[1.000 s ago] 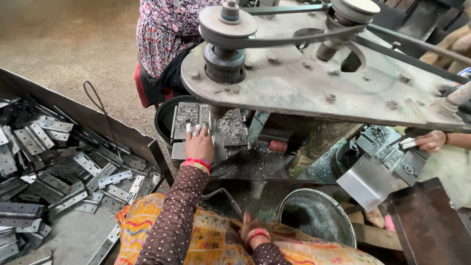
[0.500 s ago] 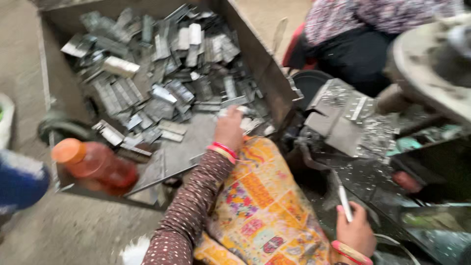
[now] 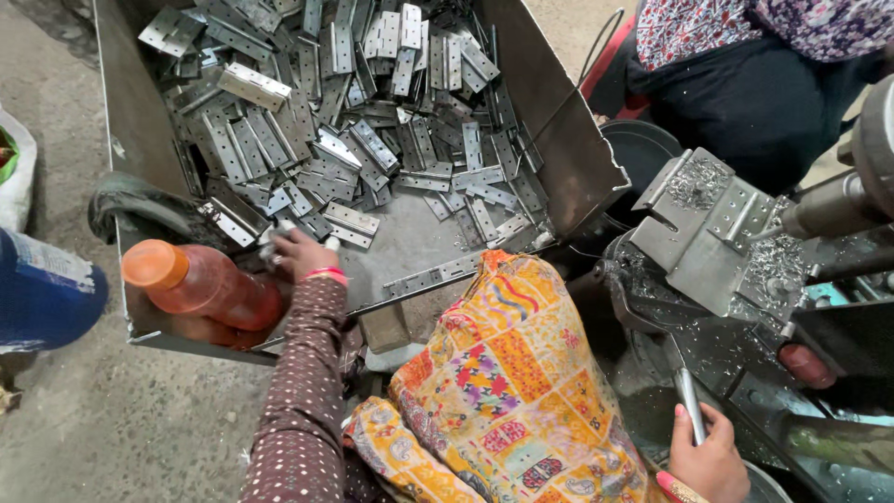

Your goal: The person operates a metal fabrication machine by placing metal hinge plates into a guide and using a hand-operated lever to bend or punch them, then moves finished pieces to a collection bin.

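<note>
Now, from the head view, my left hand (image 3: pixel 300 253) has come off the machine side and reaches into the grey sheet-metal bin (image 3: pixel 568 158), fingers curled on one flat steel hinge plate (image 3: pixel 279 233) at the near edge of the heap; so the work has turned to fetching a fresh piece. My right hand (image 3: pixel 710 456) grips a slim metal rod (image 3: pixel 689 402) beside the drill fixture (image 3: pixel 703 233). I count one orange-capped bottle (image 3: pixel 200 284), one bin, and hinge plates too many to number

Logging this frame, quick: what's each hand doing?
Left hand: closed on metal hinges in the bin.
Right hand: closed on a metal rod.
</note>
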